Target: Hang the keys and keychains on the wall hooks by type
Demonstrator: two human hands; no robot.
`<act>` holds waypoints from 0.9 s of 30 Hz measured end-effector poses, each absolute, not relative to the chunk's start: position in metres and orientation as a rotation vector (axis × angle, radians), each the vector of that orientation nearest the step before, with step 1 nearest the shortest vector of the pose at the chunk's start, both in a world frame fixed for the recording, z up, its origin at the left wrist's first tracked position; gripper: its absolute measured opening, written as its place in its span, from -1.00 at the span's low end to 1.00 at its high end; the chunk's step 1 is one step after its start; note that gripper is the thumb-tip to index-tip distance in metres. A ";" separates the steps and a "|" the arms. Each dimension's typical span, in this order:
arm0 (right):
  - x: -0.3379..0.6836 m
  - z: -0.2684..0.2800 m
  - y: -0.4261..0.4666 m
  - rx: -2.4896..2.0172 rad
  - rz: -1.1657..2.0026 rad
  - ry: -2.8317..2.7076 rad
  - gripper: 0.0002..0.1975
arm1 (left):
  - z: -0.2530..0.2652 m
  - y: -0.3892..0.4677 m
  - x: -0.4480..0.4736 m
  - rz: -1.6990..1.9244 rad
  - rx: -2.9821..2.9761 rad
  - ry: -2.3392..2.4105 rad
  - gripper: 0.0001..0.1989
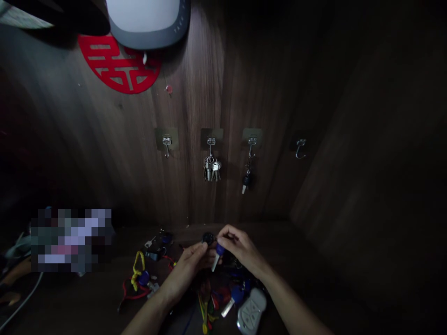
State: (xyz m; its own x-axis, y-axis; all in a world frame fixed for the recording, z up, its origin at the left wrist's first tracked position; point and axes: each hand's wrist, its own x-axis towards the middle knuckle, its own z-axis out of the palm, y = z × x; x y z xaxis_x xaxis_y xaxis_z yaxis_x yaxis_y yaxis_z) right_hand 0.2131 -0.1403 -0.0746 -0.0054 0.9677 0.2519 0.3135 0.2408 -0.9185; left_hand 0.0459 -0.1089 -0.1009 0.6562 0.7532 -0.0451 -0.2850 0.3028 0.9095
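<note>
Two bare hands meet low in the middle of a dim view, above a dark wooden table (314, 279) scattered with keys. The left hand (186, 270) and the right hand (240, 249) together pinch a small key with a blue plastic head and a silver metal blade (217, 257). Its long axis runs nearly upright, tilted slightly: the blue head is up between the fingertips, and the blade points down and a little to the left, towards the table. The left hand's fingertips also touch a small black round fob (208, 238) just above the key.

On the table below the hands lie a grey oval remote fob (252, 312), another blue-headed key (233, 299), and a yellow braided cord (137, 270) off to the left.

Behind, on the dark wood-grain wall, four metal hooks sit in a row. The second hook carries a bunch of silver keys (212, 168); the third holds a single black-headed key (246, 179).
</note>
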 end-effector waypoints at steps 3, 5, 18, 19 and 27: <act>0.212 -0.071 -0.143 -1.319 0.710 -1.579 -0.89 | -0.101 -0.109 0.047 0.720 1.103 0.539 -0.57; 0.212 -0.070 -0.143 -1.338 0.601 -1.609 -0.93 | -0.102 -0.109 0.047 0.717 1.134 0.559 -0.56; 0.230 -0.058 -0.142 -1.200 0.338 -1.408 -0.81 | -0.109 -0.101 0.045 0.806 1.391 0.688 -0.63; 0.232 -0.057 -0.143 -1.203 0.340 -1.380 -0.80 | -0.109 -0.101 0.044 0.817 1.414 0.702 -0.63; 0.258 -0.036 -0.133 -1.192 0.309 -1.205 -0.77 | -0.112 -0.089 0.028 0.867 2.029 0.945 -0.76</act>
State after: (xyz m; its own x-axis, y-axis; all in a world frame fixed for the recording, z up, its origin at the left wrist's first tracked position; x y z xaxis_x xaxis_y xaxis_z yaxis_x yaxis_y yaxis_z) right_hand 0.2584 -0.1329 -0.0360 0.4000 0.7342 0.5486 0.3801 0.4118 -0.8282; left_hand 0.0277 -0.0894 -0.1125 0.5038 0.8223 0.2647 0.3343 -0.4681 0.8180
